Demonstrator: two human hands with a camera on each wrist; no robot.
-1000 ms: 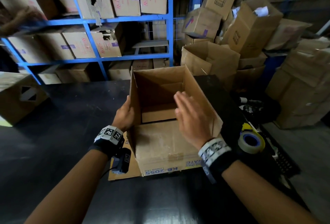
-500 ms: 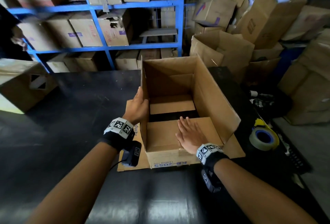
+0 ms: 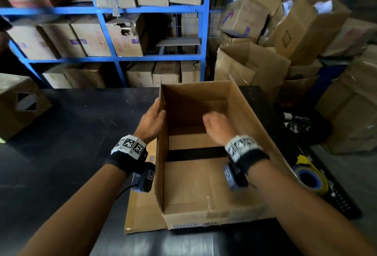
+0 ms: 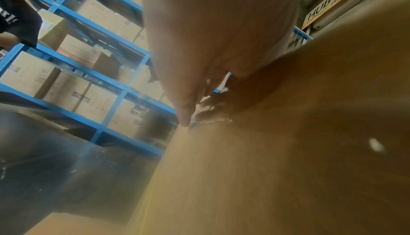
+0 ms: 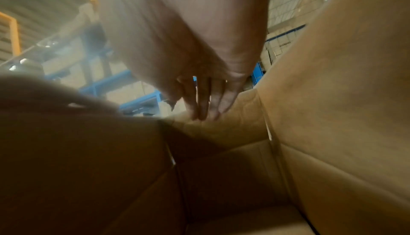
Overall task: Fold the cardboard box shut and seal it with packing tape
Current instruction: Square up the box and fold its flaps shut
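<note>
An open brown cardboard box (image 3: 204, 190) stands on the black table (image 3: 71, 143). Its near end flap lies folded flat inside, and the far end flap (image 3: 187, 133) is partly down, with a dark gap between them. My left hand (image 3: 153, 119) grips the upright left long flap (image 3: 162, 164) at its edge; in the left wrist view its fingers (image 4: 184, 112) lie against the cardboard (image 4: 288, 151). My right hand (image 3: 216, 125) reaches into the box, its straight fingers (image 5: 204, 109) touching the far end flap (image 5: 221, 126). A roll of packing tape (image 3: 310, 180) lies right of the box.
Blue shelving (image 3: 114, 58) loaded with cartons runs along the back. Open and stacked cartons (image 3: 251, 68) crowd the right side. Another carton (image 3: 18, 105) sits at the table's left edge. A flat cardboard sheet (image 3: 140, 211) lies under the box's near left corner.
My right hand pressed the near end flap flat, then left it and moved forward to the far end flap. My left hand stayed on the left flap.
</note>
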